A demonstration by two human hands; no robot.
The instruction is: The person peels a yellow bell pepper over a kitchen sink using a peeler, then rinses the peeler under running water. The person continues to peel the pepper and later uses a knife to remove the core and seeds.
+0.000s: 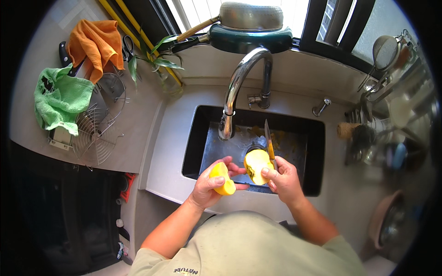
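My left hand (206, 188) holds a smaller piece of yellow-fleshed fruit or vegetable (223, 179) near the front edge of the black sink (314, 162). In my right hand (286, 179) are a larger cut piece of the same produce (256, 164), its pale face up, and a kitchen knife (268, 136) whose blade points away from me, towards the back of the sink. The two pieces are apart. Peelings (281, 136) lie on the wet sink bottom behind my right hand. The larger piece partly hides the drain (255, 148).
A chrome faucet (238, 74) arches over the sink. Stacked pans (250, 34) stand at the window behind. Orange (96, 45) and green (64, 96) cloths, knives and a wire rack (95, 138) are at left. Utensils and a strainer (385, 53) crowd the right.
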